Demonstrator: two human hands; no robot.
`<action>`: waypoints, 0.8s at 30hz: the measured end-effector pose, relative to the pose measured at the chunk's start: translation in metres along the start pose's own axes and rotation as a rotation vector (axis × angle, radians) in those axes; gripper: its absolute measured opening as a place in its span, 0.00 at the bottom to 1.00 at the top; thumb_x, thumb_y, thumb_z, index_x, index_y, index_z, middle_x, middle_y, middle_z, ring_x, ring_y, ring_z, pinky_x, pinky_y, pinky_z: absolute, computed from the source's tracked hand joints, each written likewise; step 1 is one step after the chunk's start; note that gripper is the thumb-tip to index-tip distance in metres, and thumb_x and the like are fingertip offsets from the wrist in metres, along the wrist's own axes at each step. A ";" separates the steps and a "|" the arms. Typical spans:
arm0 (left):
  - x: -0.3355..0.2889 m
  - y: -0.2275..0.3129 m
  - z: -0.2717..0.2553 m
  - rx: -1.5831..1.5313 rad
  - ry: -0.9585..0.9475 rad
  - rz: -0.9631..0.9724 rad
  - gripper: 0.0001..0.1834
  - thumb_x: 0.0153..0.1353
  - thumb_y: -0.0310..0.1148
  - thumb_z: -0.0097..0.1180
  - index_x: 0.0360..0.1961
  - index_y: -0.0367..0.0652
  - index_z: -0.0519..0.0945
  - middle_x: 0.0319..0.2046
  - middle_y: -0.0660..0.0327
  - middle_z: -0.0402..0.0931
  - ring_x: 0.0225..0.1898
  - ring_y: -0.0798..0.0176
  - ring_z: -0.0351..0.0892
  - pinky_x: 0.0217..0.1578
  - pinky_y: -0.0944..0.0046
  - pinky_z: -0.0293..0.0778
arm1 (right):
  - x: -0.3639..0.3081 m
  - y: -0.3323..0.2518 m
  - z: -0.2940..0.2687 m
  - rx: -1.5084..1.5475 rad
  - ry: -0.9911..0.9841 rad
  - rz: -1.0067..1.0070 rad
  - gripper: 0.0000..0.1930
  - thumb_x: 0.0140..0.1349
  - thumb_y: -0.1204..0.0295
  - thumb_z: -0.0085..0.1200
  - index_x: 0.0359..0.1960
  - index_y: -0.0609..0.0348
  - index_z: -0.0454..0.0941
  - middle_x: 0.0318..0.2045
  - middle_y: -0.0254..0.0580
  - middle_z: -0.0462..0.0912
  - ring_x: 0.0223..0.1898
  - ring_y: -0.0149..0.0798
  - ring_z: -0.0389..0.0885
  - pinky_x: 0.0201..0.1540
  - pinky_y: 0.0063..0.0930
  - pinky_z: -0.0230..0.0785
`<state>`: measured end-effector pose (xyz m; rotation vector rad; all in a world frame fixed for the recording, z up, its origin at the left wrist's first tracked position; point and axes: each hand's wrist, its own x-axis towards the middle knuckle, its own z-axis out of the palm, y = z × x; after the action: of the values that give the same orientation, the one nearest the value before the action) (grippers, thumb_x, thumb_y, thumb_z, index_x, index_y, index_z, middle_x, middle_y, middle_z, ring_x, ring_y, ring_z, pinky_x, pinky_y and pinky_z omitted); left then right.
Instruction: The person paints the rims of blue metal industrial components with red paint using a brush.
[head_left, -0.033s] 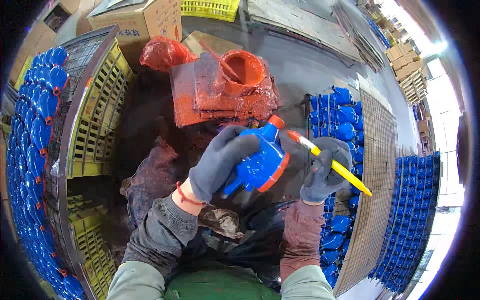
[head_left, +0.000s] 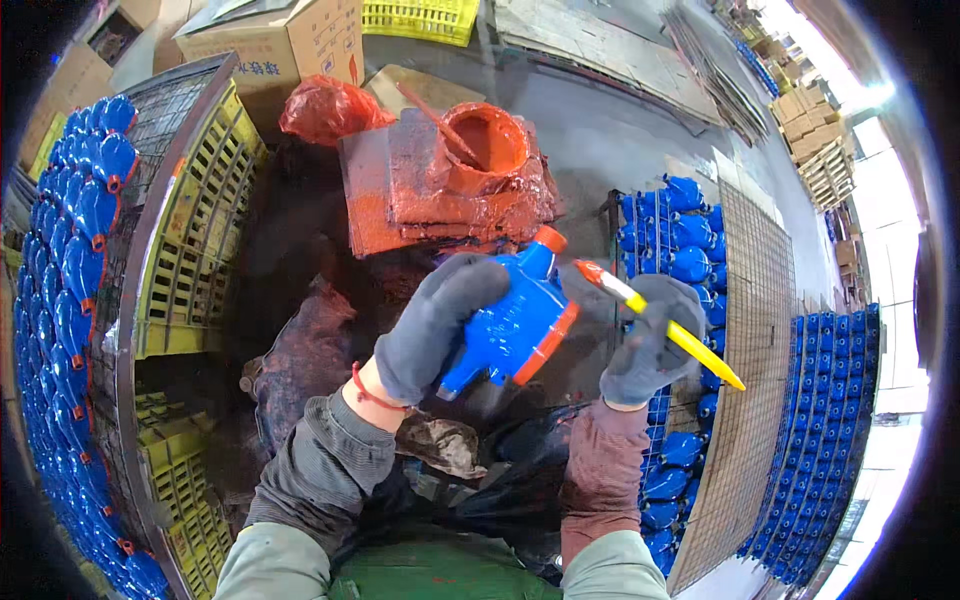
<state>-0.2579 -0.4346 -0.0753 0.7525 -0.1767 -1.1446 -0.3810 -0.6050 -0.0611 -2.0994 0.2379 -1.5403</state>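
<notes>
My left hand (head_left: pixel 440 318), in a dark grey glove, is closed around a glossy blue casting (head_left: pixel 515 325), which looks like a valve or pump body. Its upper spout and right-hand flange have orange-red rims, and a narrower stub points down-left. In my gloved right hand (head_left: pixel 655 340) is a yellow-handled paintbrush (head_left: pixel 695 350), held by pinched fingers. The brush's red-wet bristles point up-left, a short gap from the casting's upper spout. Ahead of my hands stands a paint pot (head_left: pixel 490 180) coated in orange-red paint, with a paint-covered stick (head_left: pixel 435 120) leaning in it.
Paint-smeared boards (head_left: pixel 375 205) support the pot, beside a red plastic bag (head_left: pixel 330 110). Blue castings (head_left: pixel 85 260) fill a rack on the left, above yellow crates (head_left: pixel 195 220). More blue castings (head_left: pixel 690 230) sit in a wire-mesh rack (head_left: pixel 755 300) on the right. A cardboard box (head_left: pixel 325 45) stands behind.
The blue casting has turned slightly in my left hand, its upper spout shifting a little left and up. My right hand with the paintbrush has hardly moved.
</notes>
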 end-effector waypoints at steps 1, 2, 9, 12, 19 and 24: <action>-0.001 0.001 0.000 -0.169 -0.056 -0.032 0.24 0.63 0.45 0.57 0.52 0.36 0.73 0.45 0.55 0.80 0.43 0.63 0.81 0.46 0.61 0.78 | -0.001 0.000 0.001 0.141 0.090 0.079 0.08 0.64 0.71 0.51 0.41 0.60 0.75 0.33 0.46 0.82 0.36 0.45 0.79 0.41 0.38 0.72; -0.001 0.001 0.001 -0.360 -0.123 -0.066 0.23 0.65 0.44 0.55 0.53 0.37 0.74 0.45 0.55 0.80 0.43 0.63 0.81 0.46 0.61 0.78 | -0.003 0.000 0.002 0.241 0.119 0.135 0.11 0.66 0.67 0.51 0.42 0.63 0.75 0.34 0.47 0.81 0.35 0.43 0.79 0.39 0.35 0.72; 0.001 -0.008 -0.007 -0.526 -0.159 -0.113 0.31 0.65 0.54 0.50 0.58 0.39 0.72 0.52 0.54 0.78 0.49 0.57 0.81 0.54 0.57 0.76 | -0.014 0.010 0.012 0.469 0.087 0.380 0.12 0.66 0.68 0.52 0.43 0.64 0.76 0.40 0.52 0.81 0.38 0.43 0.80 0.43 0.38 0.76; 0.004 -0.012 -0.006 -0.592 -0.208 -0.063 0.34 0.64 0.58 0.50 0.61 0.41 0.72 0.56 0.54 0.76 0.53 0.56 0.79 0.56 0.54 0.75 | -0.011 0.013 0.012 0.404 0.074 0.498 0.11 0.65 0.68 0.52 0.42 0.64 0.77 0.38 0.50 0.82 0.38 0.39 0.80 0.38 0.32 0.76; -0.005 -0.008 0.019 -0.361 -0.066 -0.071 0.42 0.63 0.67 0.43 0.66 0.46 0.65 0.62 0.55 0.70 0.59 0.54 0.73 0.59 0.50 0.72 | 0.004 0.013 0.003 0.502 0.295 0.757 0.26 0.67 0.48 0.53 0.47 0.62 0.78 0.31 0.37 0.80 0.24 0.28 0.76 0.25 0.19 0.68; -0.003 0.001 0.007 -0.533 -0.336 -0.057 0.41 0.65 0.60 0.50 0.67 0.39 0.62 0.61 0.52 0.69 0.58 0.53 0.75 0.61 0.52 0.70 | 0.013 0.005 0.008 0.601 0.411 0.802 0.29 0.67 0.43 0.46 0.46 0.61 0.75 0.30 0.35 0.77 0.27 0.28 0.74 0.28 0.19 0.67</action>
<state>-0.2619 -0.4349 -0.0686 0.0924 -0.1216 -1.2933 -0.3683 -0.6126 -0.0545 -1.0134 0.5906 -1.2857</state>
